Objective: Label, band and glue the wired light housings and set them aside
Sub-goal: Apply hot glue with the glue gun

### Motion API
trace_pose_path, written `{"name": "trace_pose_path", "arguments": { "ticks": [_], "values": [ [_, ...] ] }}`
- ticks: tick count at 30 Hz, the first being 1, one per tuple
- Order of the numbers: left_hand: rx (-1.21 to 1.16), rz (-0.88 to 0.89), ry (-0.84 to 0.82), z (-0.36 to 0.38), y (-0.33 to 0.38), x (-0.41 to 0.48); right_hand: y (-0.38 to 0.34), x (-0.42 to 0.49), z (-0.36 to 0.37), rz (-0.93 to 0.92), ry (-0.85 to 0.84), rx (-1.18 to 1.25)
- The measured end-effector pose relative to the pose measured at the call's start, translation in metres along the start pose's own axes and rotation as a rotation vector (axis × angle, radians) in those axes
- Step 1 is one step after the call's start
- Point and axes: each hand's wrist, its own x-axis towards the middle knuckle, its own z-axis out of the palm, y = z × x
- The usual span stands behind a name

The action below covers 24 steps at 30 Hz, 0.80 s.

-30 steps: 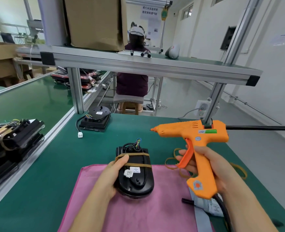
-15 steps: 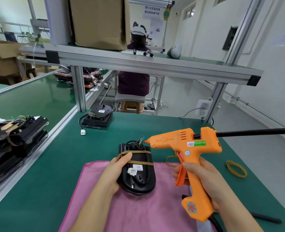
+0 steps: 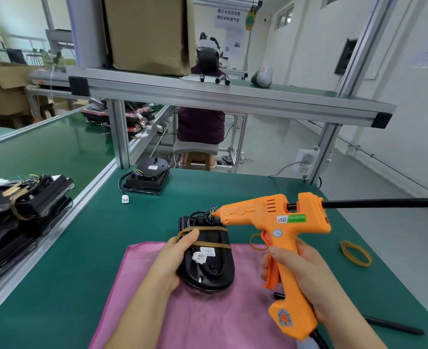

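A black light housing lies on a pink cloth, with two tan rubber bands across it, a white label and a white connector on top. Coloured wires stick out of its far end. My left hand grips the housing's left side, thumb on the upper band. My right hand holds an orange glue gun by the handle. The gun's nozzle sits at the wires at the housing's far end.
Another housing with a loose white plug sits at the table's far left. Several banded housings are stacked on the left conveyor. Loose rubber bands lie right on the green table. A black glue stick lies near right. A person sits beyond the shelf frame.
My right hand has swung the glue gun down and left, bringing its nozzle from above the table to the wires at the housing's far end. The left hand stays on the housing.
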Motion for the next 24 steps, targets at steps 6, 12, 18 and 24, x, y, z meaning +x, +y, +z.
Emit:
{"name": "trace_pose_path", "arguments": {
  "ticks": [6, 12, 18, 24],
  "values": [
    [-0.017, -0.008, -0.001, 0.0008, -0.0006, -0.0003, 0.0005, -0.0042, -0.0033, 0.02, -0.019, -0.052],
    [-0.004, -0.004, -0.02, -0.0004, 0.0011, -0.0012, 0.0003, -0.0052, -0.0067, 0.027, 0.009, -0.09],
    [-0.001, -0.009, -0.003, -0.0002, 0.0015, -0.0033, -0.0034, 0.0013, -0.0042, -0.014, 0.04, -0.093],
    [-0.016, -0.01, -0.006, 0.0015, 0.0025, -0.0042, -0.0043, 0.0014, -0.0046, -0.007, 0.026, -0.124]
  ]
}}
